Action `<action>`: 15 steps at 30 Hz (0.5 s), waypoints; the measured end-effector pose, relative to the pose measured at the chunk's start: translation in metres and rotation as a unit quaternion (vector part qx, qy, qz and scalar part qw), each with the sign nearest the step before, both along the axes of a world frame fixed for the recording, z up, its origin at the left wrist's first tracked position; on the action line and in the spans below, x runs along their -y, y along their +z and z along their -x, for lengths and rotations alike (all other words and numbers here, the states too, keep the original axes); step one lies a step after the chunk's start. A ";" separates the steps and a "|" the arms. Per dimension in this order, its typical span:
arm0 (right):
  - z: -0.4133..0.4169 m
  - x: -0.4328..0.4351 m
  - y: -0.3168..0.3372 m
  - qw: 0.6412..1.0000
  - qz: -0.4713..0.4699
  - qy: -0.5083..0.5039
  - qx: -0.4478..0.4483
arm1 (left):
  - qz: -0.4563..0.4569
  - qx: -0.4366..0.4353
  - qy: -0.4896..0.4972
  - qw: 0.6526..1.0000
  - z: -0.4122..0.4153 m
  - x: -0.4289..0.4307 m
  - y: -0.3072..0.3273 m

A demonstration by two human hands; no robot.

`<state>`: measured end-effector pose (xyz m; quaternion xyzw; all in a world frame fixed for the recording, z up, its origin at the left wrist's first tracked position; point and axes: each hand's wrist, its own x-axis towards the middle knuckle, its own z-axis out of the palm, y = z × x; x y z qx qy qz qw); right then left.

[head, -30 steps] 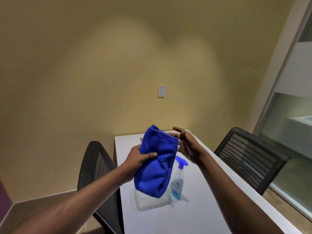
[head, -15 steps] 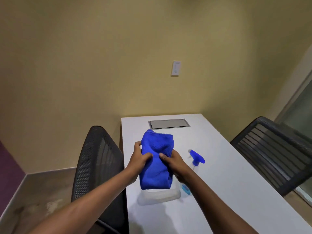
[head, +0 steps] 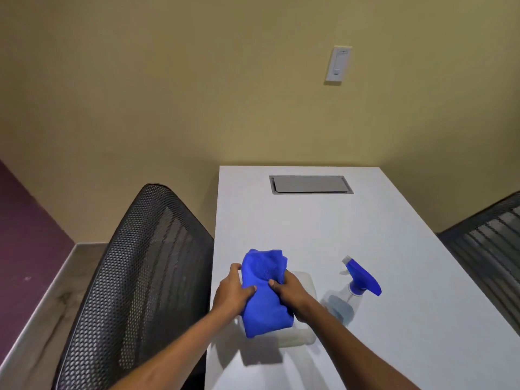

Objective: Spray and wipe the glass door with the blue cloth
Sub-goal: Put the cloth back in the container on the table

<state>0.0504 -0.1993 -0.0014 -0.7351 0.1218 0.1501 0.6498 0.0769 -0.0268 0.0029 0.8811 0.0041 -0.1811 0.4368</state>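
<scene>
Both hands grip a folded blue cloth (head: 264,294) above the near left part of the white table (head: 323,220). My left hand (head: 232,294) pinches its left edge and my right hand (head: 289,291) pinches its right edge. The cloth hangs over a clear plastic container (head: 301,333) that stands on the table. A clear spray bottle (head: 354,291) with a blue trigger head stands upright just right of my right hand, untouched. The glass door is out of view.
A black mesh chair (head: 135,277) stands at the table's left side and another dark chair (head: 489,235) at the right edge. A grey cable hatch (head: 309,184) is set in the far end of the table. A wall switch (head: 339,64) sits on the yellow wall.
My view has tilted down and turned left, so the glass at the right is gone. My right hand came onto the cloth, and both hands lowered it toward the container.
</scene>
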 end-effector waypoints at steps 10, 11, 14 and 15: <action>-0.017 0.004 -0.073 0.998 0.006 -0.001 -0.064 | -0.286 0.111 -0.153 0.939 -0.007 0.015 -0.041; -0.017 0.004 -0.076 0.997 0.033 0.000 -0.069 | -0.324 0.119 -0.176 0.922 -0.008 0.016 -0.042; -0.020 0.003 -0.086 0.992 0.108 0.007 -0.060 | -0.395 0.141 -0.229 0.878 -0.012 0.018 -0.046; -0.021 0.002 -0.086 0.990 0.128 0.015 -0.062 | -0.405 0.149 -0.244 0.868 -0.012 0.018 -0.047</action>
